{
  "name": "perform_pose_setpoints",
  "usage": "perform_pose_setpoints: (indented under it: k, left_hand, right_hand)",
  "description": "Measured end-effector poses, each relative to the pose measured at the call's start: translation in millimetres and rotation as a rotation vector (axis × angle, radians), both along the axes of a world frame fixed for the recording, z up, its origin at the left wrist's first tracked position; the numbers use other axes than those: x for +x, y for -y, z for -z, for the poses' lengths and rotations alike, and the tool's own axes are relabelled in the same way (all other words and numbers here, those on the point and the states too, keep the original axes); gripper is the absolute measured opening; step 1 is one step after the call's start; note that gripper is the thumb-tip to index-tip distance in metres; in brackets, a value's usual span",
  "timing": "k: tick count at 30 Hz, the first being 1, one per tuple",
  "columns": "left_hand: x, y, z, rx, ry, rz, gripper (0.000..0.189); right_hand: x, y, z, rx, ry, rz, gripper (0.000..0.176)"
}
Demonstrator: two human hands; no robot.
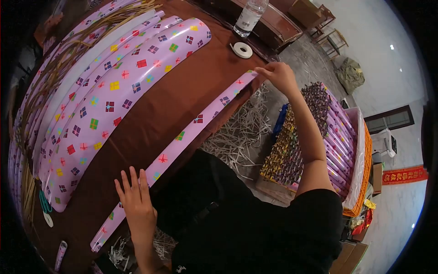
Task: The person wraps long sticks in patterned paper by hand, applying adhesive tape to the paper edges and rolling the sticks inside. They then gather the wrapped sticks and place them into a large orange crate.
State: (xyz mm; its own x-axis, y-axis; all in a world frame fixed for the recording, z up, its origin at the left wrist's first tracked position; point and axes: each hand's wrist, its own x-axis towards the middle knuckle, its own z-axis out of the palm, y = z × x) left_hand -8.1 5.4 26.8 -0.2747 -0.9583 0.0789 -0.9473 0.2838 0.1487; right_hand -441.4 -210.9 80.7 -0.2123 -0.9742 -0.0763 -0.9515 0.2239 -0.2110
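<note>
Tube (pixel 180 137), pink with small gift prints, lies at a slant along the near edge of the brown cloth (pixel 150 118), one end low near the body and the other up by the tape roll (pixel 243 50). The right hand (pixel 280 77) is at its upper end, thumb and fingertips closed together, pinching that end. The left hand (pixel 137 208) is palm down over the lower part, its fingers a little spread and pointing up; how firmly they press cannot be told.

Beyond the tube, well apart from it, large curled sheets (pixel 132 86) with the same print lie side by side, overlapping. Thin brown strips (pixel 64 64) run across the far ones. The tape roll lies flat near the far corner, and a clear bottle (pixel 250 19) stands near it. Green handles (pixel 45 202) and a white piece (pixel 48 220) sit just beside the lower end of the sheets. A short pink roll (pixel 60 255) lies below them.

On the floor to the right, white paper shreds (pixel 242 130) lie in a heap. Past them, many finished-looking pink tubes (pixel 337 150) are stacked beside a lined orange crate (pixel 362 178), their dark and gold ends facing the shreds.
</note>
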Motion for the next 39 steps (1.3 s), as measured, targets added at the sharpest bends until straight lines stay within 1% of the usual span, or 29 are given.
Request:
perform_pose_setpoints:
  k: [2, 3, 4, 6, 7, 11, 13, 16, 20, 23, 25, 26, 28, 29, 31, 32, 34, 36, 39]
  left_hand:
    - [0, 1, 0, -0.001, -0.006, 0.000, 0.075]
    - [-1, 0, 0, 0.004, -0.009, -0.001, 0.074]
    - [-1, 0, -1, 0.004, -0.011, 0.004, 0.074]
    - [-2, 0, -1, 0.017, 0.003, -0.007, 0.072]
    - [-2, 0, -1, 0.017, 0.003, -0.003, 0.072]
    - [-2, 0, -1, 0.008, 0.018, -0.007, 0.072]
    - [-2, 0, 0, 0.014, 0.023, -0.010, 0.072]
    - [-1, 1, 1, -0.001, 0.018, 0.006, 0.074]
    - [0, 0, 1, 0.019, 0.006, 0.004, 0.076]
    - [0, 0, 1, 0.019, 0.006, 0.004, 0.077]
    - [0, 0, 1, 0.019, 0.009, 0.004, 0.078]
    - [1, 0, 3, 0.012, 0.010, 0.009, 0.078]
    - [1, 0, 3, 0.004, 0.011, 0.013, 0.078]
    - [1, 0, 2, 0.007, 0.007, 0.009, 0.078]
    - [0, 1, 0, 0.013, 0.005, 0.003, 0.078]
    - [-1, 1, -1, 0.018, -0.006, 0.000, 0.078]
    - [0, 1, -1, 0.031, -0.015, -0.011, 0.078]
    - [2, 0, 1, 0.013, -0.029, 0.009, 0.078]
    - [3, 2, -3, 0.052, -0.064, 0.007, 0.077]
  right_hand:
    - [-15, -1, 17, -0.542, 0.064, -0.277, 0.024]
    - [-18, -4, 13, -0.475, 0.199, -0.442, 0.021]
    - [-18, -3, 13, -0.474, 0.196, -0.438, 0.021]
    - [-13, 1, 15, -0.480, 0.172, -0.886, 0.022]
    - [-14, 1, 19, -0.404, 0.217, -0.870, 0.025]
    - [-12, 4, 24, -0.385, 0.240, -0.949, 0.025]
    - [-10, 1, 20, -0.268, 0.272, -0.907, 0.025]
    - [-8, 0, 18, -0.323, 0.298, -0.938, 0.021]
    - [-9, -1, 20, -0.344, 0.261, -0.966, 0.022]
    - [-8, -5, 22, -0.391, 0.211, -0.966, 0.022]
    - [-8, -7, 22, -0.461, 0.056, -1.069, 0.029]
    - [-9, -7, 23, -0.460, 0.056, -1.070, 0.029]
    - [-12, -7, 32, -0.620, -0.135, -1.152, 0.030]
    - [-15, -7, 38, -0.619, -0.135, -1.153, 0.030]
    - [-18, -6, 50, -0.797, -0.331, -1.173, 0.033]
    - [-18, -6, 54, -0.797, -0.328, -1.176, 0.033]
    - [-15, -10, 61, -0.873, -0.372, -1.118, 0.030]
    - [-14, -11, 67, -0.860, -0.376, -1.101, 0.028]
    - [-14, -10, 75, -0.842, -0.370, -1.084, 0.025]
